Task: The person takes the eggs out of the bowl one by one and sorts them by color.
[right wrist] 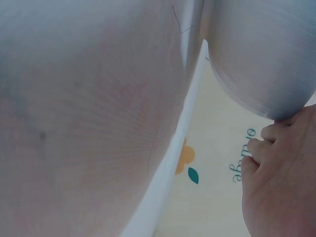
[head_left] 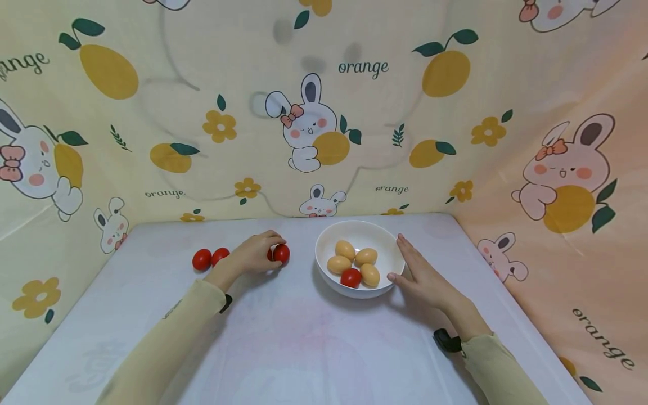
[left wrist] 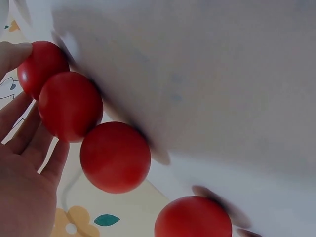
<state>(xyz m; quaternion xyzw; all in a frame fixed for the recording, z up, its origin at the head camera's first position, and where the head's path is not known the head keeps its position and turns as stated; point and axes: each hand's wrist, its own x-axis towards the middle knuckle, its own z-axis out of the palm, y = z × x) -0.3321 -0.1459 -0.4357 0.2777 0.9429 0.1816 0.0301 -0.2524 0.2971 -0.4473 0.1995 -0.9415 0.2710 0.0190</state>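
Note:
My left hand [head_left: 253, 254] holds a smooth red ball [head_left: 281, 254] between thumb and fingers, just left of the white bowl. In the left wrist view the thumb lies on that red ball [left wrist: 42, 66], while a second red ball [left wrist: 70, 106] sits close against it beside the fingers. My right hand [head_left: 430, 284], fingers fairly straight, rests against the right side of the white bowl [head_left: 356, 293]. Inside the bowl lie several beige egg-shaped pieces [head_left: 339, 265] and one red ball [head_left: 351, 277]. The right wrist view shows the fingers at the bowl's outer wall [right wrist: 266, 59].
Two more red balls [head_left: 202, 260] lie to the left of my left forearm on the white-covered table [head_left: 283, 349]. A printed cloth [head_left: 233, 67] with rabbits and oranges stands behind the table and along both sides.

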